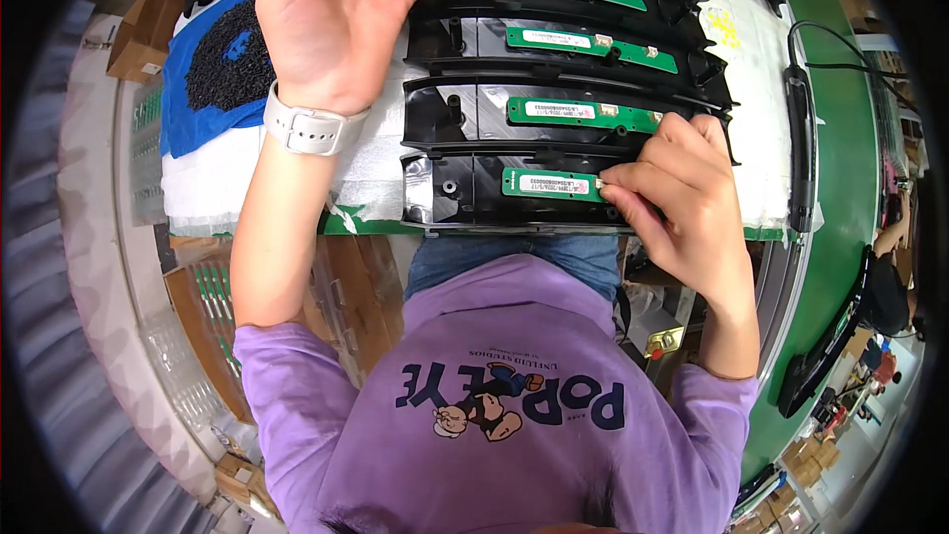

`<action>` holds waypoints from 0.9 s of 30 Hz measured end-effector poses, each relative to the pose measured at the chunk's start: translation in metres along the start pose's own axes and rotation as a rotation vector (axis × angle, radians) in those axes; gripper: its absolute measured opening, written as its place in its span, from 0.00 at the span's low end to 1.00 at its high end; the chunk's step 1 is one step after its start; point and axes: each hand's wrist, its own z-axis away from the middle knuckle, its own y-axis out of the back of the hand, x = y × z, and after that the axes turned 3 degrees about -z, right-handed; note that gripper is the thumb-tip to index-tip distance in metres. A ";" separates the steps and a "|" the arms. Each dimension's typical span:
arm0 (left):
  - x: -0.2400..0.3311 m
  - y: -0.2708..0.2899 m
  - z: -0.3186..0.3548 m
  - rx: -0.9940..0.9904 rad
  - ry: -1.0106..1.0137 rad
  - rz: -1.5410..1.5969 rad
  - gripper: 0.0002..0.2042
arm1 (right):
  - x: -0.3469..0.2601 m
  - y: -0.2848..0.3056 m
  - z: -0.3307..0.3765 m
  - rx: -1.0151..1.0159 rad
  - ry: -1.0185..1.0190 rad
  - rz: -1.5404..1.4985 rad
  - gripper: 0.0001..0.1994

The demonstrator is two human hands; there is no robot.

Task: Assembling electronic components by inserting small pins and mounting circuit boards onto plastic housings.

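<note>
Several black plastic housings lie in a stack of rows across the table, each carrying a narrow green circuit board with a white label. On the nearest housing, the green circuit board lies lengthwise. My right hand has its thumb and index finger pinched at that board's right end, by a small white connector. Raised at the upper left, my left hand is turned palm up with fingers apart, holding nothing; its fingertips are partly cut off by the frame. One row farther is a second green circuit board.
Left of the rows, a blue cloth bears a heap of small black parts. Small yellow pieces lie on the white table covering at the right. A black bar-shaped tool with a cable lies along the right edge.
</note>
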 end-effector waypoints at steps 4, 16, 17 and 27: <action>-0.001 0.002 0.000 -0.035 0.017 -0.010 0.22 | -0.001 -0.001 -0.001 0.002 0.001 0.004 0.06; 0.001 -0.002 0.004 -0.041 -0.024 -0.092 0.17 | -0.007 -0.002 0.000 -0.001 -0.002 0.079 0.06; 0.000 -0.002 0.004 -0.041 -0.018 -0.099 0.17 | -0.007 -0.003 -0.001 -0.013 0.005 0.087 0.06; 0.034 0.011 -0.003 0.013 -0.085 -0.320 0.09 | -0.008 0.004 -0.006 -0.050 -0.012 0.084 0.06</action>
